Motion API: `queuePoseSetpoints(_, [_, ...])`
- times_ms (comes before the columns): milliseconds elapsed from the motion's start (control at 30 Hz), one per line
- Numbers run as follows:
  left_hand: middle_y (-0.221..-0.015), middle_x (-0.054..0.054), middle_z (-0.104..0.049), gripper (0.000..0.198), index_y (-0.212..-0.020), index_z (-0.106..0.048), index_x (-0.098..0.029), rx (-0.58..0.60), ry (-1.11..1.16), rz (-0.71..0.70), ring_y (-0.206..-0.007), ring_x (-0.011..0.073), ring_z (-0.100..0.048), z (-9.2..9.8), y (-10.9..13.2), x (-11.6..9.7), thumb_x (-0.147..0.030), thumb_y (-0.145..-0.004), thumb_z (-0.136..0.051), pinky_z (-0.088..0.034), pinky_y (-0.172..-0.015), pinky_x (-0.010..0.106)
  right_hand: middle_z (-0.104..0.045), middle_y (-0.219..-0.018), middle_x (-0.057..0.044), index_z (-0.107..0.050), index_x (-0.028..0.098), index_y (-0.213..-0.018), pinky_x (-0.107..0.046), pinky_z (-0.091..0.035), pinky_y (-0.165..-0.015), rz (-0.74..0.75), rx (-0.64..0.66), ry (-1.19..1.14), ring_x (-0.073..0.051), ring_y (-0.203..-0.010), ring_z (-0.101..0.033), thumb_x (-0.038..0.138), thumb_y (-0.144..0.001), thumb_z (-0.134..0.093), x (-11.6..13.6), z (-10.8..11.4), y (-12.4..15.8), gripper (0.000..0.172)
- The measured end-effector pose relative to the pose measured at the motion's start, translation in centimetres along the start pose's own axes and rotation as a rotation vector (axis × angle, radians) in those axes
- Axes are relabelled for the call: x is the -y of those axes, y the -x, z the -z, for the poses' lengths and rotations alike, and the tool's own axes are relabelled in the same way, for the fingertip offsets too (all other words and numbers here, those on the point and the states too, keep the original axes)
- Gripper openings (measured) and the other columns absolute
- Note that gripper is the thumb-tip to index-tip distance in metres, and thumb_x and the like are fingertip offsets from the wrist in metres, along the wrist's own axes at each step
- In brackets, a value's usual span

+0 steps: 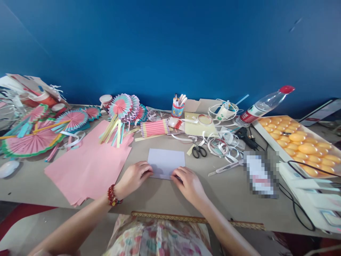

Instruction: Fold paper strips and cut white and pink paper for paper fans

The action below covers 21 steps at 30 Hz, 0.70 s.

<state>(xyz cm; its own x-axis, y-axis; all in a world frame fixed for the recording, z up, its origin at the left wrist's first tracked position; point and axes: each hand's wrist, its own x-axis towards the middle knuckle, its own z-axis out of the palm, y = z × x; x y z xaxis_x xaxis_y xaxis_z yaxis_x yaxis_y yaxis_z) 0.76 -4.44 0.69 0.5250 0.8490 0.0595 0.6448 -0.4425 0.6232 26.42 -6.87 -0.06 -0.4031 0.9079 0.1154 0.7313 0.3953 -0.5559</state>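
The pale sheet (166, 161) is pinched at its near corners by the left hand (135, 176) and right hand (188, 183); edges are best kept aligned, flat on the desk (234, 192).

Desk (160, 199): tan surface, heavily cluttered. Pale sheet (166, 161) lies flat at centre, near the front edge. Pink paper stack (90, 167) lies just beside it at 9 o'clock. Scissors (199, 152) lie near at 2 o'clock. Folded paper fans (39, 138) are spread at 10 o'clock, far left. Plastic bottle (263, 105) and tray of yellow ovals (301, 142) sit at 2 to 3 o'clock, well apart from the sheet.
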Motion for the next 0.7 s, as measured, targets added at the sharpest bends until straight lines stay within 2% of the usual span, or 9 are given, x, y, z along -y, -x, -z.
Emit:
queuePoseSetpoints(167, [-0.081,0.002,-0.063,0.025,-0.084,-0.064,-0.02,-0.002,-0.003,0.025,-0.079,0.0166,-0.061,0.5,-0.7,0.2,-0.032,-0.099,-0.049,-0.043,-0.07,0.025,-0.065,-0.082,-0.001,-0.056,0.022,-0.083,-0.028,-0.041,-0.072,-0.024,-0.009,0.033,-0.017,-0.078,-0.06,0.014,-0.09,-0.059,0.3,0.1,-0.4,0.011])
queuePoseSetpoints(367, [-0.082,0.001,-0.063,0.022,-0.084,-0.064,-0.02,0.039,0.016,0.034,-0.077,0.0156,-0.06,0.9,-0.8,0.4,-0.029,-0.098,-0.05,-0.042,-0.068,0.025,-0.067,-0.082,-0.001,-0.057,0.022,-0.083,-0.027,-0.04,-0.07,-0.04,0.006,0.054,-0.017,-0.076,-0.061,0.015,-0.09,-0.057,0.4,0.3,-0.7,0.01])
queuePoseSetpoints(700, [-0.084,0.001,-0.063,0.021,-0.086,-0.064,-0.02,0.107,0.042,-0.01,-0.08,0.0154,-0.061,1.7,-1.0,0.5,-0.026,-0.099,-0.049,-0.043,-0.071,0.024,-0.068,-0.08,0.0,-0.058,0.023,-0.082,-0.025,-0.037,-0.067,-0.079,0.031,0.1,-0.016,-0.075,-0.06,0.015,-0.088,-0.06,0.5,0.3,-1.0,0.01])
